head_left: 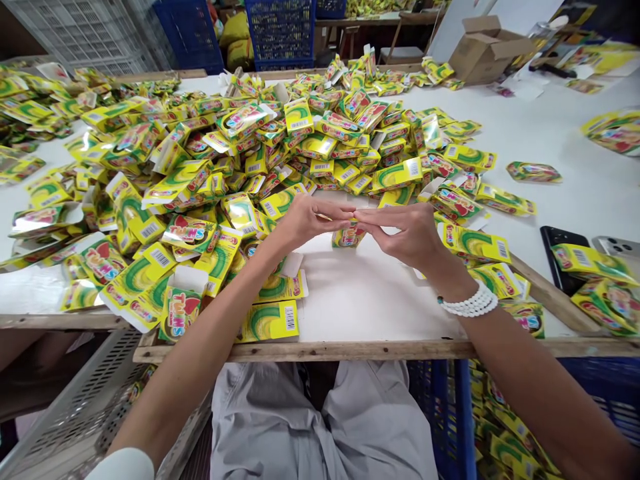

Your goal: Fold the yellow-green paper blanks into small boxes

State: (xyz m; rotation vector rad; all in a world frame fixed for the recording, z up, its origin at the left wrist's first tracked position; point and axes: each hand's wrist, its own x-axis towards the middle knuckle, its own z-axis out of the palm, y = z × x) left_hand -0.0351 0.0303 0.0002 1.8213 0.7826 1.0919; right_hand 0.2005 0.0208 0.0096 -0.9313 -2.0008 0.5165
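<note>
My left hand [309, 219] and my right hand [405, 233] meet over the white table [360, 300], fingertips pinched together on one small yellow carton [349, 236] held upright between them. A white bead bracelet [470, 303] circles my right wrist. A large heap of flat yellow cartons [240, 153] with red and green print spreads across the table behind and to the left of my hands. More flat cartons [473, 243] lie just right of my right hand.
Two phones [560, 250] lie at the table's right edge. An open cardboard box [483, 50] stands far right. A blue crate [450, 413] with cartons sits under the table at right, a white crate [75, 413] at left. Blue crates [280, 30] stand behind.
</note>
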